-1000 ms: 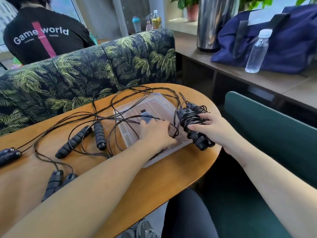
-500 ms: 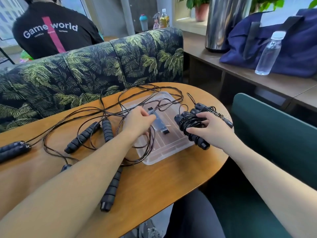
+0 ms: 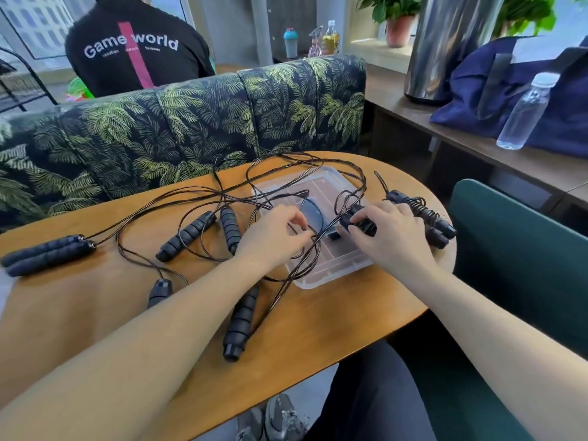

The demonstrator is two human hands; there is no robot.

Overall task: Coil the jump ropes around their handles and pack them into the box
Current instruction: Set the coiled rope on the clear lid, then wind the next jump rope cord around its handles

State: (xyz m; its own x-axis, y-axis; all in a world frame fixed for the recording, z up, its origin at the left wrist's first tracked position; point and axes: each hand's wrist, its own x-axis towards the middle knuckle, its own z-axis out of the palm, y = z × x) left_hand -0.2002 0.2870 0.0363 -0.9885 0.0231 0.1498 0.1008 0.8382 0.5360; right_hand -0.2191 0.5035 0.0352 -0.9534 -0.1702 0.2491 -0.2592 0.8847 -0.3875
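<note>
A clear plastic box point(image 3: 321, 272) lies on the round wooden table point(image 3: 318, 329), with thin black cords looped over it. My right hand point(image 3: 393, 238) grips a black jump-rope handle point(image 3: 358, 219) above the box. My left hand point(image 3: 273, 238) pinches a thin black cord point(image 3: 310, 235) at the box's left side. A coiled jump rope bundle point(image 3: 428, 219) rests on the table right of the box, behind my right hand. Loose handles lie left of the box: a pair point(image 3: 47, 253) at the far left, two point(image 3: 187, 233) in the middle, one point(image 3: 238, 323) near the front edge.
A leaf-patterned sofa back point(image 3: 197, 122) stands behind the table, with a person in a black shirt point(image 3: 133, 49) beyond it. A green chair point(image 3: 521, 249) is at the right. A side counter holds a water bottle point(image 3: 525, 113) and a navy bag point(image 3: 521, 84).
My right hand has let go of the coiled bundle, which now lies right of the box, and grips a handle over the box. My left hand now pinches a cord.
</note>
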